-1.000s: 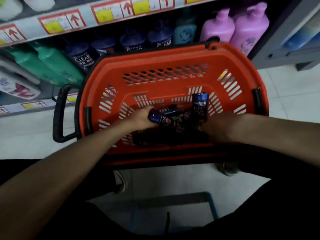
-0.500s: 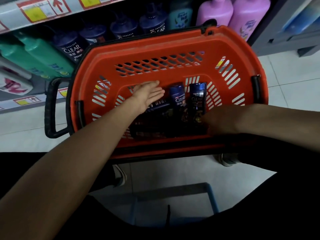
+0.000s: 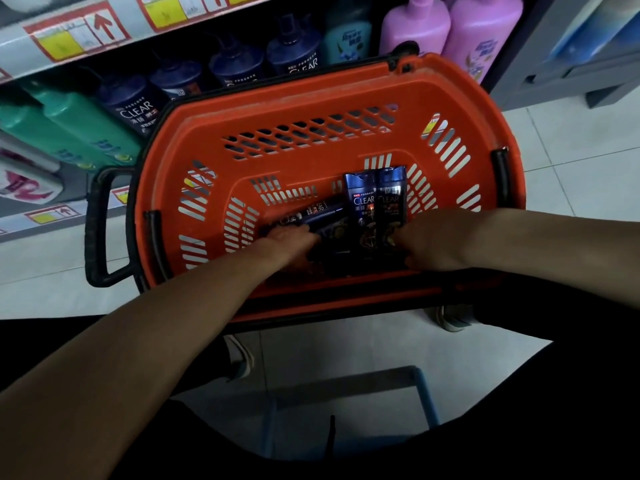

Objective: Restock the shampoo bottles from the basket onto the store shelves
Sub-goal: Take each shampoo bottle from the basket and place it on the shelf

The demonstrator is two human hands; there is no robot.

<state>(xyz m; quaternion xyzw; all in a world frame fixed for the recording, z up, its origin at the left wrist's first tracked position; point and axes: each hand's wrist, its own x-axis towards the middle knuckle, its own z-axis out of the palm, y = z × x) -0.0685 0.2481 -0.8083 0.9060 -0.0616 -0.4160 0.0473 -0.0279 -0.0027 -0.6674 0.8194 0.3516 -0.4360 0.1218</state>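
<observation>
An orange basket (image 3: 311,109) stands on the floor in front of the low shelf (image 3: 69,32). Inside it, two dark blue shampoo bottles (image 3: 362,202) stand side by side, caps away from me, and a third bottle (image 3: 320,214) lies tilted to their left. My left hand (image 3: 287,242) is down in the basket, fingers curled over the lower end of the tilted bottle. My right hand (image 3: 426,242) holds the base of the rightmost upright bottle (image 3: 391,199). The bottles' lower parts are hidden in shadow.
The shelf behind the basket holds dark blue pump bottles (image 3: 136,105), green bottles (image 3: 79,126), a teal bottle (image 3: 348,38) and purple bottles (image 3: 481,32). A black handle (image 3: 95,230) sticks out left of the basket. White floor tiles lie around; a blue frame (image 3: 420,386) is near my legs.
My left hand, spread flat over the basket half a second ago, has dropped onto the tilted bottle. The two bottles now stand close together at my right hand.
</observation>
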